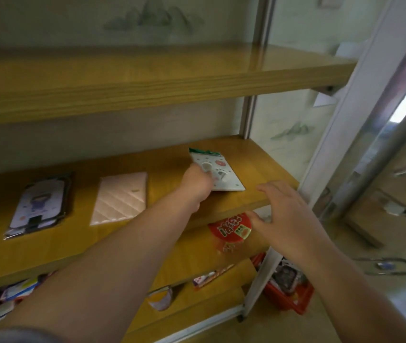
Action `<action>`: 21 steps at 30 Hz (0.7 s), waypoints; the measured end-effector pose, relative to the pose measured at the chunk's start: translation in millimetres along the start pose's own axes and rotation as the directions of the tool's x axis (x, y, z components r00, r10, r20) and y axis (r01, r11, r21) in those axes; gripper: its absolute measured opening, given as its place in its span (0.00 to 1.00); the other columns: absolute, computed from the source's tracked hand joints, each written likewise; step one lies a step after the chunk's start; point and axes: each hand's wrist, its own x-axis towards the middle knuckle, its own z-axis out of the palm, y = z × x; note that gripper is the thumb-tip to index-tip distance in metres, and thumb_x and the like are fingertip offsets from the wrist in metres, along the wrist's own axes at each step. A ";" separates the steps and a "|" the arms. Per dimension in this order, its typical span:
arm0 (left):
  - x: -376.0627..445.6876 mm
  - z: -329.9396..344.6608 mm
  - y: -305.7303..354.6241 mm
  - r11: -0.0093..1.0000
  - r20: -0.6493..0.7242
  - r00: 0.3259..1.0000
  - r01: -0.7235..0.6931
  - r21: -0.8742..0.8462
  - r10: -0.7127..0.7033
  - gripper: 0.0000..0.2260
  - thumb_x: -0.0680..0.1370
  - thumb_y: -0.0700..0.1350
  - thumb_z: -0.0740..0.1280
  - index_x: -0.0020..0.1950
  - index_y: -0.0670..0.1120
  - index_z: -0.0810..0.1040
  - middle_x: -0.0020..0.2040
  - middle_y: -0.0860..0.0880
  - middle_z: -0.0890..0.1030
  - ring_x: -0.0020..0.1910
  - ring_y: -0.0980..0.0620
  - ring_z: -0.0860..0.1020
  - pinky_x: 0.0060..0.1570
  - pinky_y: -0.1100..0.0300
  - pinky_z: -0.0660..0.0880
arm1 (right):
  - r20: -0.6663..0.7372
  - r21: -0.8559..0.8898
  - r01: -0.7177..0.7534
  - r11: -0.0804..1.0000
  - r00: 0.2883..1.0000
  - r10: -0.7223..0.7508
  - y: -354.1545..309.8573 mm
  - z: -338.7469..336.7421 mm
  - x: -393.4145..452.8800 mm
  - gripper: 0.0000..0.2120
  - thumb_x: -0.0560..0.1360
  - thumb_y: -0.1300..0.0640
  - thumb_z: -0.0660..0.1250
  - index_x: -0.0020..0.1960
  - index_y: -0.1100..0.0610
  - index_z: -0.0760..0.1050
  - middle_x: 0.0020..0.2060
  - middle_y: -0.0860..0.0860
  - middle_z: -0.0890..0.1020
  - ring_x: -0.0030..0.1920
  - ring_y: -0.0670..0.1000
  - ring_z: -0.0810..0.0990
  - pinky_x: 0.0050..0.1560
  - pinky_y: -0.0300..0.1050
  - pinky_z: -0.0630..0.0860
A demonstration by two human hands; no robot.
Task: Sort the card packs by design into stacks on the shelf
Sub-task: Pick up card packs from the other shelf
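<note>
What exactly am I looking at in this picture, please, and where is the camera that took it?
There is no machine here: a person wears one camera on the head, looking forward and down at their own bare hands. They face a wooden shelf. On it lie three card packs: a pack with a cartoon figure at the left, a pale pink quilted pack in the middle, and a white pack with a green top at the right. The left hand holds that white pack by its near corner, apparently setting it down. The right hand hangs open over the shelf's front edge, holding nothing. A red round packet lies on the shelf below.
</note>
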 end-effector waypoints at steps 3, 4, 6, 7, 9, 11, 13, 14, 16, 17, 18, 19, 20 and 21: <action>-6.5 -14.3 -7.3 0.972 0.018 0.991 -0.134 0.191 0.133 0.16 0.83 0.41 0.60 0.71 0.45 0.73 0.68 0.46 0.77 0.63 0.46 0.77 0.53 0.59 0.77 | -0.010 0.014 0.023 1.000 1.000 -0.023 -1.5 1.9 2.1 0.29 0.75 0.42 0.68 0.73 0.47 0.67 0.67 0.44 0.72 0.68 0.46 0.69 0.63 0.41 0.65; -10.4 -22.2 -11.3 0.950 0.010 0.985 -0.170 0.262 0.173 0.17 0.83 0.40 0.60 0.72 0.44 0.72 0.69 0.44 0.76 0.66 0.44 0.75 0.55 0.61 0.74 | -0.013 0.015 0.031 0.999 0.999 -0.031 -3.4 3.3 4.0 0.29 0.76 0.42 0.68 0.73 0.48 0.67 0.67 0.44 0.72 0.68 0.47 0.69 0.64 0.43 0.66; -18.4 -43.2 -21.0 0.878 -0.022 0.966 -0.223 0.423 0.256 0.20 0.83 0.42 0.60 0.75 0.41 0.68 0.74 0.41 0.71 0.72 0.42 0.69 0.61 0.61 0.66 | -0.004 0.016 0.049 0.999 0.999 -0.049 -11.2 7.9 9.4 0.29 0.76 0.43 0.68 0.74 0.48 0.67 0.69 0.45 0.72 0.69 0.48 0.69 0.66 0.47 0.70; -24.0 -55.9 -26.4 0.842 -0.028 0.955 -0.245 0.481 0.294 0.22 0.83 0.45 0.60 0.77 0.41 0.67 0.76 0.41 0.69 0.74 0.43 0.66 0.65 0.61 0.63 | 0.004 0.020 0.060 0.998 0.998 -0.060 -16.7 10.9 12.5 0.29 0.76 0.43 0.68 0.74 0.49 0.66 0.69 0.45 0.71 0.69 0.48 0.69 0.65 0.48 0.71; -38.0 -84.8 -36.7 0.786 -0.031 0.937 -0.275 0.553 0.349 0.23 0.84 0.50 0.59 0.78 0.44 0.65 0.78 0.43 0.67 0.77 0.45 0.63 0.70 0.62 0.57 | 0.021 0.031 0.096 0.995 0.995 -0.097 -31.0 19.0 19.1 0.30 0.76 0.43 0.68 0.75 0.49 0.66 0.70 0.46 0.71 0.70 0.49 0.69 0.64 0.49 0.73; -53.0 -117.2 -45.9 0.728 -0.038 0.916 -0.291 0.621 0.398 0.23 0.84 0.53 0.58 0.78 0.46 0.67 0.77 0.45 0.69 0.76 0.46 0.65 0.72 0.59 0.58 | 0.033 0.045 0.147 0.988 0.988 -0.149 -47.1 28.6 26.1 0.30 0.77 0.43 0.68 0.75 0.49 0.66 0.70 0.47 0.71 0.70 0.50 0.69 0.65 0.48 0.74; -69.1 -150.9 -54.9 0.663 -0.072 0.894 -0.271 0.698 0.442 0.22 0.83 0.52 0.60 0.75 0.45 0.71 0.74 0.45 0.72 0.73 0.45 0.68 0.71 0.55 0.63 | 0.035 0.064 0.204 0.977 0.978 -0.207 -65.1 38.8 33.9 0.29 0.76 0.43 0.68 0.74 0.49 0.67 0.70 0.47 0.71 0.70 0.51 0.69 0.65 0.49 0.74; -78.4 -167.1 -59.0 0.641 -0.107 0.887 -0.237 0.730 0.450 0.21 0.83 0.51 0.60 0.74 0.45 0.72 0.73 0.46 0.74 0.72 0.45 0.69 0.70 0.54 0.64 | 0.030 0.078 0.235 0.969 0.971 -0.238 -75.2 44.0 38.6 0.28 0.76 0.43 0.68 0.74 0.49 0.67 0.69 0.47 0.72 0.69 0.51 0.70 0.65 0.49 0.73; -98.4 -199.0 -69.2 0.630 -0.211 0.874 -0.131 0.765 0.438 0.20 0.82 0.52 0.61 0.72 0.45 0.74 0.72 0.46 0.75 0.71 0.46 0.70 0.68 0.55 0.65 | 0.013 0.118 0.278 0.953 0.960 -0.281 -98.9 55.5 47.4 0.28 0.76 0.44 0.69 0.73 0.49 0.69 0.67 0.48 0.73 0.67 0.51 0.72 0.63 0.49 0.72; -109.2 -214.2 -75.5 0.627 -0.267 0.862 -0.074 0.775 0.432 0.20 0.82 0.52 0.62 0.71 0.45 0.75 0.71 0.47 0.76 0.71 0.47 0.71 0.68 0.55 0.66 | 0.007 0.143 0.293 0.945 0.955 -0.297 -112.2 62.2 50.6 0.27 0.75 0.44 0.69 0.72 0.50 0.70 0.66 0.48 0.74 0.64 0.52 0.74 0.61 0.49 0.72; -119.9 -228.8 -82.1 0.620 -0.309 0.850 -0.026 0.784 0.426 0.20 0.82 0.52 0.62 0.71 0.45 0.76 0.71 0.47 0.76 0.71 0.47 0.71 0.67 0.55 0.67 | 0.005 0.169 0.312 0.935 0.948 -0.318 -126.2 69.9 52.6 0.26 0.75 0.45 0.70 0.71 0.51 0.71 0.64 0.49 0.74 0.62 0.53 0.76 0.59 0.49 0.73; -130.8 -243.1 -88.2 0.607 -0.331 0.842 0.006 0.795 0.425 0.20 0.82 0.53 0.62 0.70 0.45 0.77 0.70 0.47 0.77 0.71 0.47 0.71 0.67 0.54 0.68 | 0.008 0.194 0.332 0.923 0.940 -0.340 -141.3 78.0 53.2 0.26 0.74 0.46 0.70 0.70 0.52 0.72 0.63 0.50 0.75 0.60 0.54 0.77 0.57 0.49 0.73; -141.1 -257.1 -93.5 0.598 -0.346 0.836 0.028 0.801 0.425 0.20 0.82 0.53 0.62 0.70 0.45 0.77 0.70 0.47 0.77 0.71 0.47 0.71 0.68 0.54 0.67 | 0.016 0.217 0.349 0.912 0.932 -0.361 -157.1 85.6 52.2 0.26 0.74 0.46 0.71 0.69 0.53 0.73 0.62 0.51 0.75 0.59 0.55 0.77 0.57 0.49 0.74; -151.0 -270.7 -98.2 0.591 -0.361 0.830 0.047 0.805 0.425 0.20 0.82 0.54 0.62 0.70 0.45 0.76 0.70 0.47 0.77 0.72 0.47 0.70 0.69 0.53 0.67 | 0.026 0.235 0.364 0.901 0.924 -0.380 -173.2 92.6 49.6 0.26 0.74 0.47 0.71 0.69 0.53 0.73 0.62 0.51 0.76 0.59 0.56 0.77 0.57 0.50 0.74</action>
